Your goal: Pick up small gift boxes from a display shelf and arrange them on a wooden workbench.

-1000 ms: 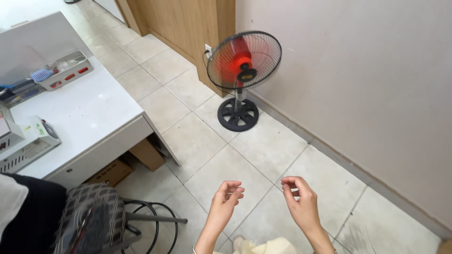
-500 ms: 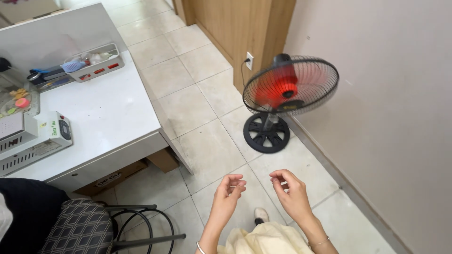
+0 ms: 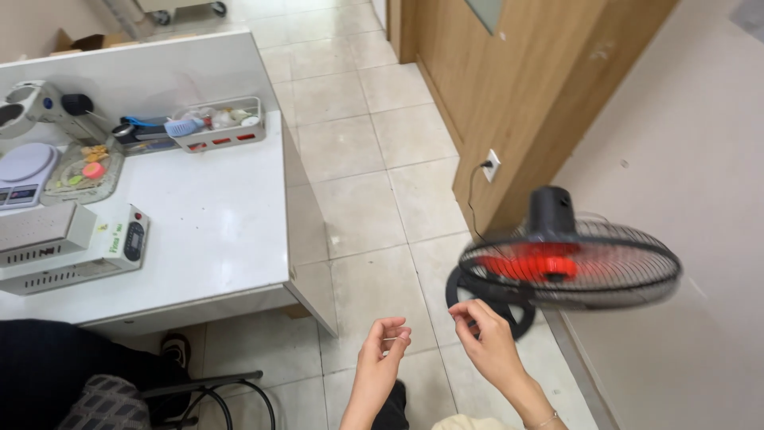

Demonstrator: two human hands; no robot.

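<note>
Both bare hands are held up low in the near middle of the room, above the pale tiled floor (image 3: 366,199). The left hand (image 3: 382,354) has its fingers curled loosely inward, thumb and forefinger drawn close to each other, and the right hand (image 3: 485,342) just beside it has thumb and forefinger tips brought together in a pinch; whether anything thin lies between the fingers of either hand is too small to tell. The two hands are near each other but not touching. Right behind the right hand stands a black pedestal fan with a wire cage and red blades (image 3: 569,267), its head tilted so the cage faces upward, its round black base (image 3: 461,291) on the floor just beyond the fingertips. A thin cord runs from a white wall socket (image 3: 492,165) set on the wooden door frame (image 3: 517,103) at the far right. To the left is a white table (image 3: 215,231), carrying a white box-shaped machine with a small control panel (image 3: 76,247) at its near left, a white kitchen scale (image 3: 24,171) farther back, and a white wire tray of small items (image 3: 215,127) at the far edge. In the near left corner sits a chair with a patterned grey seat and black metal frame (image 3: 111,402).
</note>
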